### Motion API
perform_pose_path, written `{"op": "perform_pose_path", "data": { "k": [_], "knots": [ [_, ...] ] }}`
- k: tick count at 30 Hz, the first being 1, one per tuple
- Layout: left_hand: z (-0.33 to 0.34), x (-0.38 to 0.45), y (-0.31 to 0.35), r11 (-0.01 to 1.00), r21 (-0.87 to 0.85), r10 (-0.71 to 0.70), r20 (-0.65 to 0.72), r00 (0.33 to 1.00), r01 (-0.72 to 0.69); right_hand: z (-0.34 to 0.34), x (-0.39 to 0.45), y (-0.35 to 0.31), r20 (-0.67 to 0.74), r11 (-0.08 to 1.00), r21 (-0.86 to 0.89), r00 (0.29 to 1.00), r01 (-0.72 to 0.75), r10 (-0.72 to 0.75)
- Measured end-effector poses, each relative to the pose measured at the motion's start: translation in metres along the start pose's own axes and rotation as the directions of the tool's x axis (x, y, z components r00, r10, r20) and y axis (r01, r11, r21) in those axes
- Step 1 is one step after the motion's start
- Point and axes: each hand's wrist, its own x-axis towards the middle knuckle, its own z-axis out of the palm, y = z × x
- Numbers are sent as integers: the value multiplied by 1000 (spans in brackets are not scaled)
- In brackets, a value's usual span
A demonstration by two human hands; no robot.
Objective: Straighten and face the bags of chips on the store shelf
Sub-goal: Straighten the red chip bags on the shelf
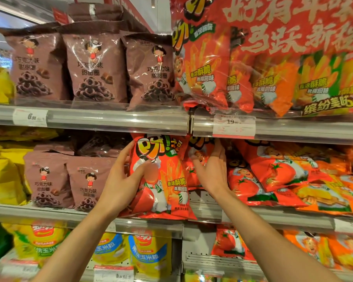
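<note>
Forearms enter from 6 o'clock and meet at a red bag [161, 180] standing on the middle shelf [49, 212]. Left hand [122, 178] grasps the bag's left edge, fingers curled behind it and thumb across its front. Right hand [211, 169], at 3 o'clock of the bag, has loosely extended fingers reaching behind the bag toward a second red bag [198, 155]; whether it grips anything cannot be told.

Orientation: the red bag's long axis runs near vertical, top at 12 o'clock under the upper shelf's price rail [110, 119], printed face toward the viewer, base at the shelf lip.

Progress, as a judgement: brown bags [69, 180] at 9 o'clock stand upright and faced, so appear done; tomato bags [273, 171] at 3 o'clock lie tilted and overlapping, still to be straightened. The task seems roughly midway.
</note>
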Motion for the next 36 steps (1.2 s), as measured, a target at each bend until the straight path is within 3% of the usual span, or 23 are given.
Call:
{"op": "perform_pose_path", "data": {
  "k": [3,6,9,11,15,19,25,32,36],
  "knots": [
    [2,0,-1,1000,-5,-5,7,1000,5,8,-2,4,30,992,-127,1000,-3,7],
    [3,1,-2,1000,-4,-9,16,1000,9,11,6,9,127,971,-155,971,-182,202],
    [3,2,-4,1000,-8,-5,6,1000,5,6,21,11,282,933,-215,897,-288,342],
    [5,2,-4,1000,-10,-4,-1,1000,4,5,24,12,292,937,-149,891,-316,347],
    [6,2,-2,1000,-10,-2,5,1000,2,6,25,11,164,957,27,946,-289,281],
    [7,1,-2,1000,-13,3,7,1000,-3,9,31,9,109,961,80,960,-265,256],
    [9,1,-5,1000,-9,8,2,1000,-8,12,32,14,159,964,-14,951,-266,265],
    [23,1,-9,999,-14,29,16,999,-29,-13,40,18,310,913,181,903,-364,299],
    [48,1,-9,999,20,45,21,999,-46,-37,36,20,288,911,255,925,-323,248]
  ]
}}
